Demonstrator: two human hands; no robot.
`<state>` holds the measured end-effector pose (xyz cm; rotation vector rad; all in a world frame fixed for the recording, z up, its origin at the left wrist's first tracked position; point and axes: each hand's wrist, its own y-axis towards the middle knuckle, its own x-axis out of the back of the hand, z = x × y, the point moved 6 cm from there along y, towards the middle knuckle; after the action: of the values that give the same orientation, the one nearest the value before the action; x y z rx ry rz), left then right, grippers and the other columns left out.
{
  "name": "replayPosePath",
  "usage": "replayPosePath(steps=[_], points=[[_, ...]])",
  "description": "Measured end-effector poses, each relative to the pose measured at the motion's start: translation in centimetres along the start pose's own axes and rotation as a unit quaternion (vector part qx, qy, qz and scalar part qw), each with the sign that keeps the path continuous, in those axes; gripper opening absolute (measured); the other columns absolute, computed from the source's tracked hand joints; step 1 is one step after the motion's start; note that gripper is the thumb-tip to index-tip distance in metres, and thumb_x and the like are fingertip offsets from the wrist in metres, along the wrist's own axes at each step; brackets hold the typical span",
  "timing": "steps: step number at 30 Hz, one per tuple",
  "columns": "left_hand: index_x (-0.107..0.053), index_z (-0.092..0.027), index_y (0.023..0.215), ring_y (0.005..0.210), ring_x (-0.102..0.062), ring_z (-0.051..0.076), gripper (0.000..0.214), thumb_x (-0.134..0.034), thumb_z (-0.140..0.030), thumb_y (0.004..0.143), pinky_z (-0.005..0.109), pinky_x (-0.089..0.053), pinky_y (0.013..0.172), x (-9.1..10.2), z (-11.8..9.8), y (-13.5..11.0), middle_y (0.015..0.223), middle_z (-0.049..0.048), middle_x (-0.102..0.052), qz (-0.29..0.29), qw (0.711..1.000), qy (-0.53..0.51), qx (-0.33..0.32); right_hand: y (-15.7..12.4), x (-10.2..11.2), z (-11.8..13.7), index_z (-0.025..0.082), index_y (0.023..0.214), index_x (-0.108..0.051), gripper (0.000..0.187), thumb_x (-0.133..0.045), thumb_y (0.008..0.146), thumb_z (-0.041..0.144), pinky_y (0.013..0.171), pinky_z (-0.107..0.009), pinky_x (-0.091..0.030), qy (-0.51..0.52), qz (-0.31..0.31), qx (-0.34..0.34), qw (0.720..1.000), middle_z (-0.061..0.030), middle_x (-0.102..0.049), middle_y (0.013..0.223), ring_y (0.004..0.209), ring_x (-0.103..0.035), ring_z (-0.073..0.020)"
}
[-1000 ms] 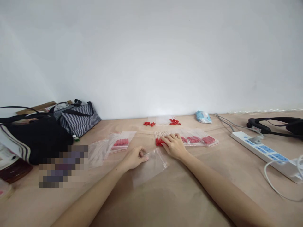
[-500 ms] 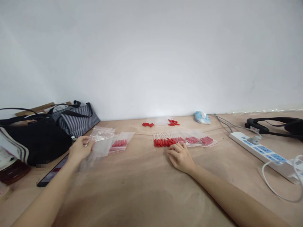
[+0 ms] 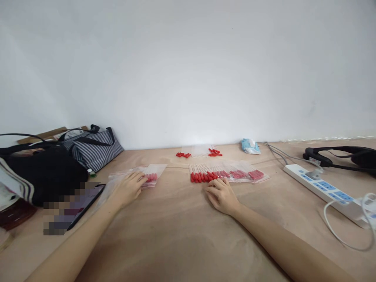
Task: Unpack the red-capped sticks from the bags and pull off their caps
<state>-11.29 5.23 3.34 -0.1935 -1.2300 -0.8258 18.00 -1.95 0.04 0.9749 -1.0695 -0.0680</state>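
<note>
Lying on the counter (image 3: 167, 231), the row of red-tipped sticks (image 3: 199, 177) has the right hand (image 3: 222, 195), loosely curled, at its near edge. Left of the row, the left hand (image 3: 129, 188) lies over clear bags (image 3: 159, 170) with red pieces (image 3: 152, 177). I cannot tell whether either hand grips anything.

a pale brown tabletop (image 3: 176, 235) is carrying red-tipped sticks (image 3: 201, 177), clear bags (image 3: 160, 169) and a white power strip (image 3: 326, 192); a phone (image 3: 89, 199) is lying at the left, and a striped bag (image 3: 98, 150) is standing behind.
</note>
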Motion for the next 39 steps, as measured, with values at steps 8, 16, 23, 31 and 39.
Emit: replayPosePath(steps=[8,16,23,31,39], points=[[-0.061,-0.018,0.085,0.087,-0.059,0.023,0.02,-0.042,-0.017,0.08,0.036,-0.045,0.079,-0.3,-0.7,1.7,0.091,0.0089,-0.064,-0.07,0.995,-0.066,0.012,0.0,-0.2,0.0,0.018,0.081,-0.061,0.015,-0.047,0.08,0.017,0.07,-0.032,-0.024,-0.008,0.015,0.003,1.0,-0.004,-0.058,0.081,0.076,-0.045,-0.0145],[-0.061,-0.017,0.074,0.08,-0.06,0.016,0.019,-0.045,-0.02,0.083,0.03,-0.047,0.077,1.3,-10.1,4.2,0.082,0.0046,-0.065,-0.184,0.946,-0.266,0.0,0.8,-1.6,1.2,0.019,0.08,-0.062,0.014,-0.048,0.079,0.018,0.07,-0.032,-0.024,-0.002,0.052,0.018,0.998,-0.0028,-0.059,0.07,0.072,-0.042,-0.015],[-0.063,-0.018,0.074,0.088,-0.057,0.017,0.014,-0.05,-0.019,0.079,0.032,-0.047,0.079,0.7,-10.3,3.1,0.087,0.0059,-0.064,-0.193,0.923,-0.332,0.035,2.3,-3.2,2.5,0.019,0.078,-0.062,0.013,-0.049,0.077,0.018,0.069,-0.032,-0.023,0.012,0.076,0.034,0.996,-0.0026,-0.061,0.071,0.071,-0.044,-0.0151],[-0.065,-0.02,0.061,0.088,-0.056,0.019,0.012,-0.058,-0.019,0.07,0.036,-0.046,0.078,-0.1,-10.0,3.0,0.09,0.0045,-0.062,-0.132,0.899,-0.396,0.134,1.7,-2.4,1.9,0.019,0.081,-0.062,0.014,-0.05,0.074,0.014,0.068,-0.031,-0.027,0.047,0.056,0.014,0.997,-0.0024,-0.059,0.071,0.07,-0.043,-0.0147],[-0.066,-0.02,0.058,0.099,-0.053,0.022,0.008,-0.064,-0.022,0.065,0.039,-0.041,0.088,-1.1,-10.5,2.6,0.102,0.0063,-0.059,-0.061,0.856,-0.467,0.211,2.5,-2.8,2.9,0.024,0.089,-0.065,0.023,-0.052,0.075,0.012,0.068,-0.029,-0.031,0.072,0.012,0.085,0.994,-0.0056,-0.056,0.092,0.083,-0.045,-0.0165]])
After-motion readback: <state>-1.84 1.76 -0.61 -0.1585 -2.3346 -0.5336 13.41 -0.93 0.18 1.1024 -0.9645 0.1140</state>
